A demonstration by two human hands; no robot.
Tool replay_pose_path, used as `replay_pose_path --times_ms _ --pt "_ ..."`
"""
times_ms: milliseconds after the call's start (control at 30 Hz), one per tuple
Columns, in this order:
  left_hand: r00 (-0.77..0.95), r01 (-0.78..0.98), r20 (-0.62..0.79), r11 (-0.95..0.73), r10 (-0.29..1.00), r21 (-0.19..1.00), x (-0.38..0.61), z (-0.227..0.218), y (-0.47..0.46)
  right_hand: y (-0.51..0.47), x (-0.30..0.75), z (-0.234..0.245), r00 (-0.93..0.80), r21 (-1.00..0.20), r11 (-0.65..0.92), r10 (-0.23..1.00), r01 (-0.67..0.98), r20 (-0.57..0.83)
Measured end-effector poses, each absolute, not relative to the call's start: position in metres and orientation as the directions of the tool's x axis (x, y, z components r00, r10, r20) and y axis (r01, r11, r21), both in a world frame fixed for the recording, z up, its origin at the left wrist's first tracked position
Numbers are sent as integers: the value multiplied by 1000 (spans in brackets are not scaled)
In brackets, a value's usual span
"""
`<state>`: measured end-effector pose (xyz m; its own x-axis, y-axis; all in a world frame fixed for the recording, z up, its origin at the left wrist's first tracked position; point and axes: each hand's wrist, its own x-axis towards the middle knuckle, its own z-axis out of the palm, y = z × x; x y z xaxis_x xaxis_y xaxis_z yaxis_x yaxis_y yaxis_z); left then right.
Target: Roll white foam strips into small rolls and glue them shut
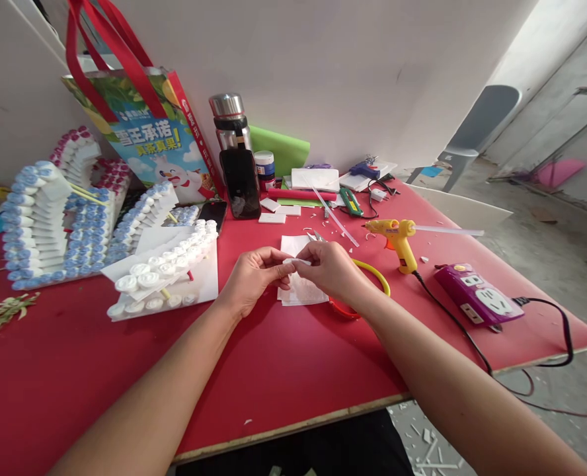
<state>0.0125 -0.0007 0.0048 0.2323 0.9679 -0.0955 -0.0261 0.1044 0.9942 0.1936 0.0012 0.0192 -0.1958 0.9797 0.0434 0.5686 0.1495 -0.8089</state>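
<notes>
My left hand point(256, 277) and my right hand point(330, 268) meet above the red table, with thumbs and fingertips pinched together. Between them is a small piece of thin white paper point(298, 260), mostly covered by the fingers. Beneath lies a stack of white paper sheets point(303, 294). Scissors with red and yellow handles point(380, 274) rest partly under my right hand, their metal tips showing beyond it. Left of my left hand stands a white board model point(207, 271) edged with rows of rolled white paper flowers.
A yellow glue gun point(397, 238) and a purple power strip point(482, 294) with cords sit on the right. Blue-flowered models point(36, 225), a gift bag point(159, 142), a steel flask point(229, 122) and a phone point(240, 182) stand at the back left. A green cutter point(352, 201) lies behind.
</notes>
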Motion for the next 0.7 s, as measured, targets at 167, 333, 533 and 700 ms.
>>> replay_pose_path --times_ms 167,333,533,700 --pt "187 -72 -81 96 979 993 15 6 -1 -2 189 18 -152 -712 241 971 659 187" --pt "169 -89 -91 107 981 990 13 7 -1 -7 186 19 -242 -637 406 912 655 332" --pt "183 -105 -47 67 982 992 9 8 0 -8 188 19 -312 -631 507 861 587 401" --pt "188 -121 -29 52 982 991 8 7 0 -8 189 19 -329 -634 542 840 552 432"
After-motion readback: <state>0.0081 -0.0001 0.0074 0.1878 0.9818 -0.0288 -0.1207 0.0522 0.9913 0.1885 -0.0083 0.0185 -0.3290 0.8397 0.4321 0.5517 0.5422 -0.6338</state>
